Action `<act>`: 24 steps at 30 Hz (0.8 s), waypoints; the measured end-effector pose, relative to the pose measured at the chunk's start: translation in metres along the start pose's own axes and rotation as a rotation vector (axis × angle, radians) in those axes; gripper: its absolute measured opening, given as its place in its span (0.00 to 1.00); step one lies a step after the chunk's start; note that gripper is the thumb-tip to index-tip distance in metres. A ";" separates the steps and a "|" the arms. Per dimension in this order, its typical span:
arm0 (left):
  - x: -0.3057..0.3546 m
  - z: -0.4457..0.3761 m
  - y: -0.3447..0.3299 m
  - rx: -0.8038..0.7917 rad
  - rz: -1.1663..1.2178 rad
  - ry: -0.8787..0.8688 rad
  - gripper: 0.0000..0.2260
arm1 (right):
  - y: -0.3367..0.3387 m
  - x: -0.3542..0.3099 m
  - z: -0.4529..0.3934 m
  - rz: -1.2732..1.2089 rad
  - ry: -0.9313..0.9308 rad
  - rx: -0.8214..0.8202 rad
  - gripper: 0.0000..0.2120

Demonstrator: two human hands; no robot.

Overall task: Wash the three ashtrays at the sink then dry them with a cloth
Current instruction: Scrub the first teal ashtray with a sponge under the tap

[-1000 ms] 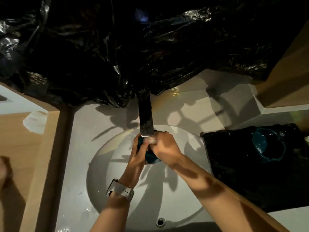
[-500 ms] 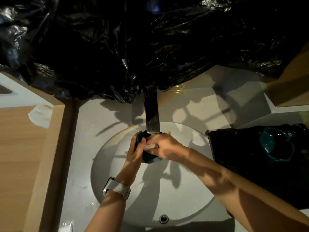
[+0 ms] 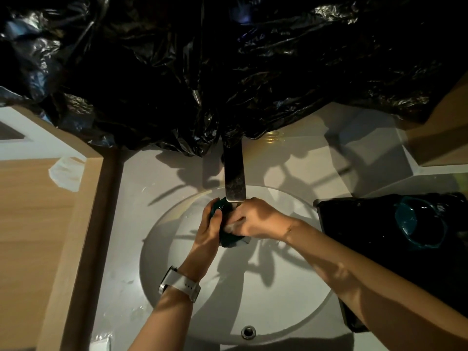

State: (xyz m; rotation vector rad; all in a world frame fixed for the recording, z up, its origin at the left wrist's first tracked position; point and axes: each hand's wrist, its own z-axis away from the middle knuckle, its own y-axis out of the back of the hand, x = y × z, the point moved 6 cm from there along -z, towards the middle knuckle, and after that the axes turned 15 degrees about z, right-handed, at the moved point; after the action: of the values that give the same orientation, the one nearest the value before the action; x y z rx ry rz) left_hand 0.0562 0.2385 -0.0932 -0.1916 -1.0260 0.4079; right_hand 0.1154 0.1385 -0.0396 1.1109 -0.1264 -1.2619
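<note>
Presently catalogued, item one: dark teal ashtray [image 3: 229, 240], held on edge over the white basin [image 3: 266, 312], directly under the mouth of the flat dark faucet [image 3: 235, 181]. Left hand [image 3: 207, 231], fingers curled round the ashtray's left rim, grasped it. Right hand [image 3: 255, 219] was closed over the ashtray's right side, thumb and fingers pressed into it with pale suds showing at the fingertips; whether a sponge sat under that hand could not be told. Running water could not be made out in the dim light.

Change noted against the two earlier views: the ashtray and both hands kept the same station under the faucet, the right hand having crept slightly across the piece. Judged to mean that scrubbing of this ashtray was ongoing, not finished; rinse and cloth-drying were outstanding.

Item two: second teal ashtray [image 3: 417, 224], resting on a black tray [image 3: 354, 224] at the right of the basin, well apart from the hands. Whether washed or waiting could not be told. Third ashtray: not seen. Drying cloth: not identified.

Surroundings: white watch [image 3: 181, 285] on the left wrist; thin bracelet [image 3: 288, 229] on the right wrist; drain fitting [image 3: 248, 331] at the basin's near edge; crumpled black plastic sheeting [image 3: 228, 72] draped behind the faucet; wooden counter [image 3: 38, 224] at the left.
</note>
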 end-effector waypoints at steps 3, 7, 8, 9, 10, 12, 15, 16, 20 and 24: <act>-0.003 0.003 -0.008 -0.017 -0.027 -0.001 0.15 | 0.010 0.005 0.002 0.219 -0.102 0.001 0.04; -0.003 0.002 -0.011 0.011 0.008 0.011 0.16 | 0.002 0.006 -0.001 0.074 -0.172 0.284 0.09; 0.001 0.001 -0.009 0.023 -0.002 -0.006 0.16 | -0.004 0.004 -0.001 -0.046 -0.152 0.288 0.10; 0.003 -0.001 -0.007 0.032 -0.008 -0.018 0.16 | -0.010 0.001 -0.001 -0.153 -0.122 0.259 0.10; 0.006 -0.002 -0.005 0.037 -0.012 -0.027 0.15 | -0.013 0.000 -0.002 -0.249 -0.099 0.220 0.10; 0.011 -0.004 0.000 0.056 -0.052 -0.055 0.14 | -0.015 0.004 -0.004 -0.354 -0.087 0.129 0.09; 0.016 -0.009 0.000 0.044 -0.165 -0.104 0.15 | -0.006 0.018 -0.009 -0.161 -0.169 0.096 0.02; 0.017 -0.010 -0.001 0.042 -0.183 -0.113 0.15 | -0.001 0.018 -0.009 -0.095 -0.195 0.137 0.02; 0.016 -0.011 -0.006 0.071 -0.151 -0.091 0.13 | 0.003 0.010 -0.007 -0.319 -0.287 0.401 0.04; 0.015 -0.010 0.005 0.097 -0.122 -0.078 0.15 | -0.016 0.005 -0.009 -0.563 -0.187 0.204 0.06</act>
State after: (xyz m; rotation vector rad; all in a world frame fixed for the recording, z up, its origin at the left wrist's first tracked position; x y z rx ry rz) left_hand 0.0704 0.2495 -0.0880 -0.0263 -1.0860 0.3552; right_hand 0.1120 0.1413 -0.0583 1.2478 -0.0856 -1.8904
